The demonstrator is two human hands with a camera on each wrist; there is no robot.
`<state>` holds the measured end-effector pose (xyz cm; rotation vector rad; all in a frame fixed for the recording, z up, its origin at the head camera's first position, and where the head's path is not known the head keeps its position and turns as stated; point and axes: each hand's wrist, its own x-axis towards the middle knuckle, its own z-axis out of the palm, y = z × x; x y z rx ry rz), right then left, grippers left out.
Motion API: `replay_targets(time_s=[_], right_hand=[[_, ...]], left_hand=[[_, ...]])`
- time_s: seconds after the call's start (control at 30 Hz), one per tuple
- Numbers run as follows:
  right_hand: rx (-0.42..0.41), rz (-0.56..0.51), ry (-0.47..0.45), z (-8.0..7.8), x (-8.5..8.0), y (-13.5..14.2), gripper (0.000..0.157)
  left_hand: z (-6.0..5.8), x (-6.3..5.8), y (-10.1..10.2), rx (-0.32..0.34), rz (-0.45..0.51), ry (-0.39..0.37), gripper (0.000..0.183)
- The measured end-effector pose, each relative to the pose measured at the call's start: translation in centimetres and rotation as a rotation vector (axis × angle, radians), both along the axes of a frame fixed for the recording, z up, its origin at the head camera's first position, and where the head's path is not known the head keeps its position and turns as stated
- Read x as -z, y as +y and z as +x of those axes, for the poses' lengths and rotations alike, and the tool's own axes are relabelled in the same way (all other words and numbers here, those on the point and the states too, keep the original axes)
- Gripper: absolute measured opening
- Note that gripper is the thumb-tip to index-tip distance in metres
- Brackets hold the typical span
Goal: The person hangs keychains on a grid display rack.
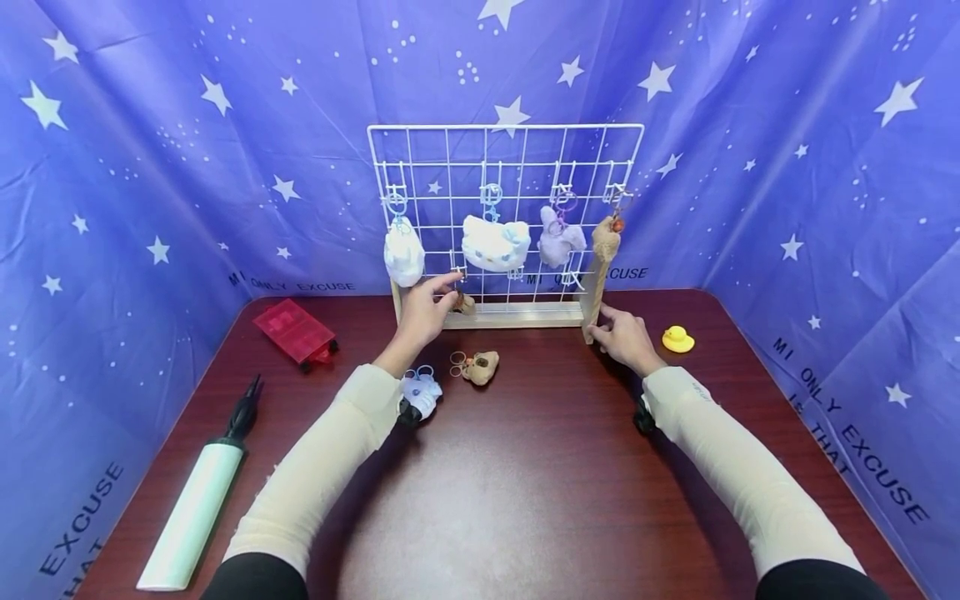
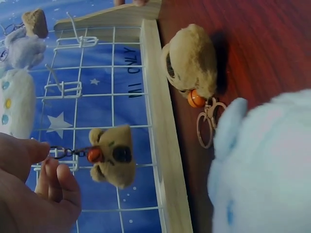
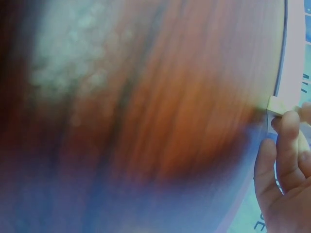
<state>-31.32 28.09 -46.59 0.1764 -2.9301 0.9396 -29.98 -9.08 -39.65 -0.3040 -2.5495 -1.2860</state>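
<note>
My left hand (image 1: 426, 312) pinches the dark chain of a brown bear plush keychain (image 2: 119, 160) between thumb and fingers, right at a lower-left hook on the white wire grid (image 1: 510, 127). The bear hangs below the fingers with an orange bell (image 2: 95, 155) at its top. At the other end of the rack, my right hand (image 1: 624, 336) grips the wooden side foot (image 1: 588, 332) low down. On the table below the left hand lie another brown plush keychain (image 1: 481, 367) and a pale blue-white plush keychain (image 1: 422, 394), partly behind the left wrist.
On upper hooks hang a white plush (image 1: 404, 254), a wide white cat plush (image 1: 495, 243), a lilac plush (image 1: 561, 244) and a brown plush (image 1: 607, 240). A red plastic case (image 1: 295, 333) and a pale green hand pump (image 1: 193, 515) lie left. A yellow duck (image 1: 678, 339) sits right.
</note>
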Motion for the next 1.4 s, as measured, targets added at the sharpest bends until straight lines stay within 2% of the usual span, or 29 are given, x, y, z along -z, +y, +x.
replay_targets(time_s=[0.17,0.3,0.5,0.8,1.03,1.2,1.4], right_hand=[[-0.001,0.002,0.009,0.0,-0.1,0.0,0.065],[0.002,-0.002,0.017,-0.2,-0.2,0.1,0.065],[0.008,-0.001,0.013,-0.1,-0.1,0.1,0.066],[-0.006,0.035,0.054,-0.2,0.2,0.2,0.063],[0.002,0.032,0.033,-0.3,0.2,0.3,0.064],[0.002,0.027,0.022,-0.2,0.1,0.1,0.064],[-0.003,0.022,0.019,0.0,0.1,0.0,0.064]], left_hand=[[0.8,0.4,-0.7,0.013,0.001,-0.018,0.034],[1.3,0.6,-1.5,0.01,-0.057,-0.014,0.035],[1.7,1.0,-2.9,0.027,-0.127,-0.023,0.035],[2.2,1.5,-5.1,0.05,-0.221,-0.047,0.033],[2.3,2.2,-6.7,0.081,-0.305,-0.082,0.029],[2.2,3.2,-7.6,0.143,-0.396,-0.168,0.029],[2.1,4.2,-8.0,0.245,-0.457,-0.253,0.033]])
